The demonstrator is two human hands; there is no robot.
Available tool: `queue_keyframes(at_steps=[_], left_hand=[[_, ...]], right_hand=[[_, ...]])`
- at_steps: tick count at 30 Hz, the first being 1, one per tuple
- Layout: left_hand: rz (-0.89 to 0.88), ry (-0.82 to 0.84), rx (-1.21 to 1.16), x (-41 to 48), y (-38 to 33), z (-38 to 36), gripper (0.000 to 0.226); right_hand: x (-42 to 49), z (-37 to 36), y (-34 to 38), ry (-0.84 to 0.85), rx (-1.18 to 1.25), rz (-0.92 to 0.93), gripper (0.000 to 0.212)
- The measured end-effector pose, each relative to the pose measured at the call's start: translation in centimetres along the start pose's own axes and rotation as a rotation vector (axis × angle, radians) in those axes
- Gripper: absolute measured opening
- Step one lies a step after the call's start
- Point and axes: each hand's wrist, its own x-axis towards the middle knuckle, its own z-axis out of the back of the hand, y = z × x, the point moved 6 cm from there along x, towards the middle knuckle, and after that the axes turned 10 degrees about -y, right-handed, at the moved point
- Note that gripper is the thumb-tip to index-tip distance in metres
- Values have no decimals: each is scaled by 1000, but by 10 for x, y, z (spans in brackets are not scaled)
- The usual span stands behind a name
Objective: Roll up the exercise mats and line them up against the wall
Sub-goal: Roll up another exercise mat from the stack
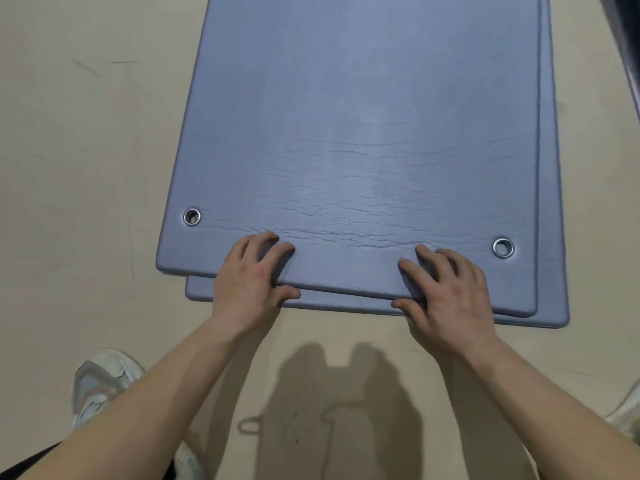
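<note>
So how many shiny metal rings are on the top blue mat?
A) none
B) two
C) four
B: the top mat shows one metal ring by its near left corner and a second one by its near right corner; no others are in view.

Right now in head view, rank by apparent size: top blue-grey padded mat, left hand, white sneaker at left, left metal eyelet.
Largest: top blue-grey padded mat
left hand and white sneaker look alike, sneaker partly hidden, unranked
left metal eyelet
</note>
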Motion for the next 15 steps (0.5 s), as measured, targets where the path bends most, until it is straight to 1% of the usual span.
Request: queue_keyframes(at_steps=[3,5,7,9,11,12,13,15], left_hand=[[-34,15,15,-2,-1,1,64],[-122,-43,68,-6,-7,7,52],[-190,-130,105,-1,-16,20,49],[-129,-190,113,21,-25,42,50],[-52,-134,191,51,-31,55,53],[-34,-96,247,65,-31,57,52],[-39,-73,298,77,-31,57,52],[-73,-39,376,99,-33,53,54]], right_hand=[[-2,4,1,-2,-27,32,52],[2,14,4,-37,-21,54,46],[19,33,13,-87,-59,68,44],[49,55,15,-63,-124,-13,48],[75,68,5,-26,-195,-107,48],[85,73,2,-65,-213,-122,44],[92,76,2,-140,-213,-125,36],[99,73,14,-341,-256,-83,6]])
